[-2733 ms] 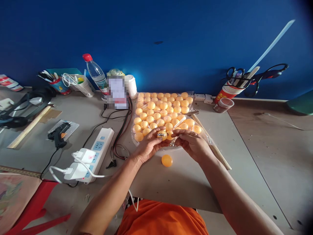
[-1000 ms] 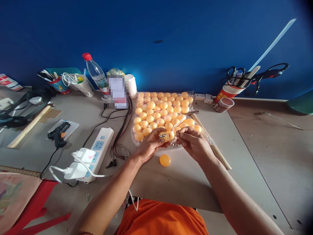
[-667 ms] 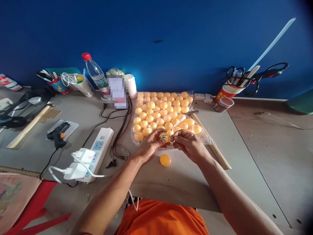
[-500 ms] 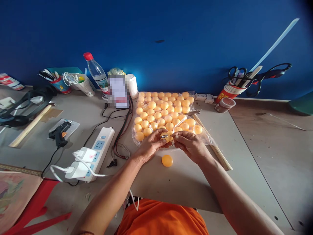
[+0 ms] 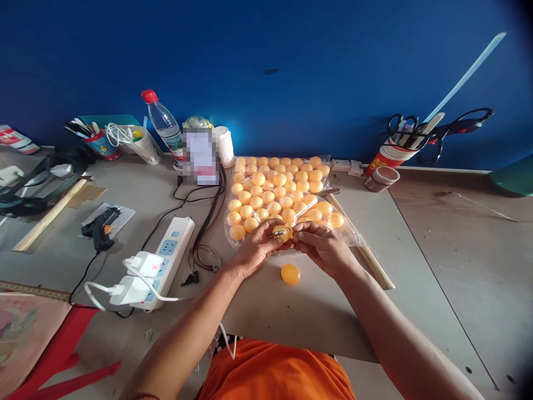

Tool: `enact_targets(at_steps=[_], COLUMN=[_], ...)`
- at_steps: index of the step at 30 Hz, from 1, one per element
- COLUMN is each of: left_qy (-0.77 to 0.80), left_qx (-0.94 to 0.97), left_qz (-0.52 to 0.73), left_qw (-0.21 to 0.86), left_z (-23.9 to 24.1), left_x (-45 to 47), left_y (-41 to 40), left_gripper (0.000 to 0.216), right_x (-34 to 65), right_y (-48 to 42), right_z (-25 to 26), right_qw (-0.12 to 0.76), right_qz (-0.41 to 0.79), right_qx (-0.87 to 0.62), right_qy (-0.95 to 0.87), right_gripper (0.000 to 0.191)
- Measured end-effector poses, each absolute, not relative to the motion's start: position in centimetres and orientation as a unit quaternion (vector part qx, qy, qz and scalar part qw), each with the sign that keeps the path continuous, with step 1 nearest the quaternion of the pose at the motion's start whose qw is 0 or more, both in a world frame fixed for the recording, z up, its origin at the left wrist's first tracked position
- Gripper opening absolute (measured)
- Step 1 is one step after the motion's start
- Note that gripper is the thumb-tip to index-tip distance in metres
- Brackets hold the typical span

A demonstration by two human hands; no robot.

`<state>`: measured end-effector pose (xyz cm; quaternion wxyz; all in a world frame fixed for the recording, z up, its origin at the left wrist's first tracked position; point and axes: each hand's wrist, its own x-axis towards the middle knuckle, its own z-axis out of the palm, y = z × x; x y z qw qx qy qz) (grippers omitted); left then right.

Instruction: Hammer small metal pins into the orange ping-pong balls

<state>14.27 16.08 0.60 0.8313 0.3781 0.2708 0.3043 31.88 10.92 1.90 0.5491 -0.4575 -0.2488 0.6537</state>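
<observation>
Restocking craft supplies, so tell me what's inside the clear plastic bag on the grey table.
Rows of small orange plastic balls fill the clear plastic bag. Its near edge is covered by the left hand and right hand, so anything there is hidden.

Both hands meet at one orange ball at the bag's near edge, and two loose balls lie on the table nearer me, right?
Not quite: the head view shows only one loose ball on the table, nearer than the left hand and right hand at the held ball.
</observation>
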Motion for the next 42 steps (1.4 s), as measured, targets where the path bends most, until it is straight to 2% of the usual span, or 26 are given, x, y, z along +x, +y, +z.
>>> enact_targets(at_steps=[16,42], left_qy=[0.272,0.294], left_qx=[0.419,0.481], left_qz=[0.321,0.336], left_qw=[0.805,0.754], left_z=[0.51,-0.27], left_x=[14.47,14.84], left_y=[15.99,15.59], left_gripper=[0.039,0.039], right_x=[31.56,30.80], right_y=[10.41,10.48], right_z=[1.81,1.62], right_qw=[0.511,0.516], right_qz=[0.610,0.597], right_qx=[-0.492,-0.521], right_qy=[-0.353,-0.325], right_gripper=[0.023,0.020])
